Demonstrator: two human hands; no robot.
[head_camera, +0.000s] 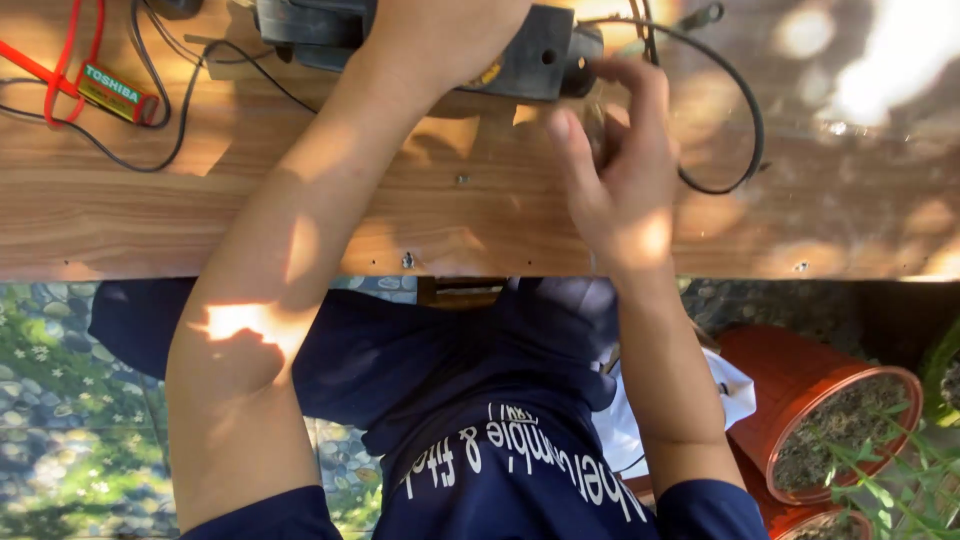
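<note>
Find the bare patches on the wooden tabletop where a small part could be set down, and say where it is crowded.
Free: the near strip of the wooden tabletop beside the left forearm, and right of the black cable. Crowded: the far edge, around the dark device, battery and both hands.
</note>
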